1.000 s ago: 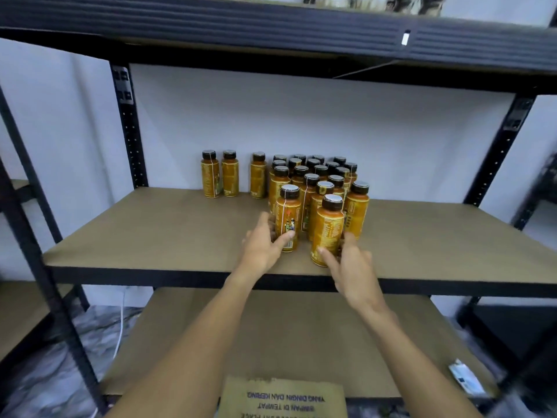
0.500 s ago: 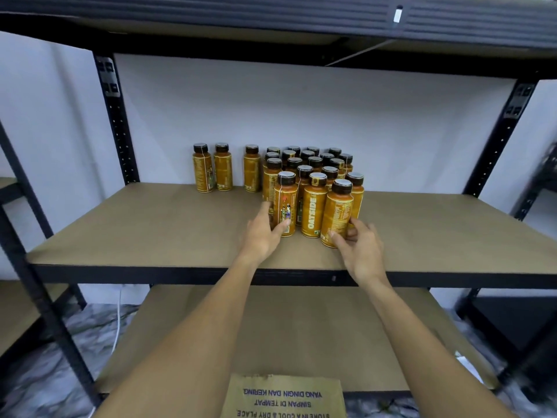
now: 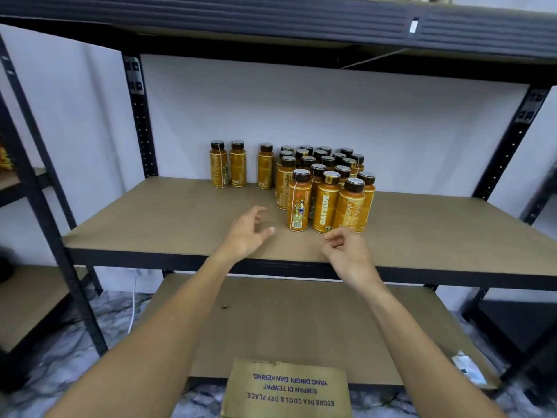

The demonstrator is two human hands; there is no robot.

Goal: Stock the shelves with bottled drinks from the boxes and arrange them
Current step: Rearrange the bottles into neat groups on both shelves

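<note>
On the middle shelf (image 3: 150, 218), right of centre: a tight cluster of amber bottles (image 3: 324, 159) with dark caps, all upright, rows running back toward the white wall. In the front row, three, standing close together: a barcode-labelled bottle (image 3: 299, 203) on the left, an OATSIDE bottle (image 3: 327, 203) in the middle, a third bottle (image 3: 351, 206) on the right. At the back left, two bottles (image 3: 218, 167) side by side, then a single bottle (image 3: 265, 168) just beside the cluster.

Left hand (image 3: 245, 233): over the shelf's front part, left of the barcode-labelled bottle and apart from it, fingers loosely spread, gripping nothing. Right hand (image 3: 346, 254): just in front of the front row, fingers loosely curled, likewise empty (fingertips near the OATSIDE bottle's base, contact not plain).

Below, a lower shelf (image 3: 301, 321) of the same brown board. Nearest the camera, a cardboard box flap (image 3: 286, 387) printed "STORE IN A COOL & DRY PLACE", upside down. Overhead, the dark beam of the upper shelf (image 3: 271, 19). Down left, against the marbled floor (image 3: 75, 357), a white cable (image 3: 132, 309).
</note>
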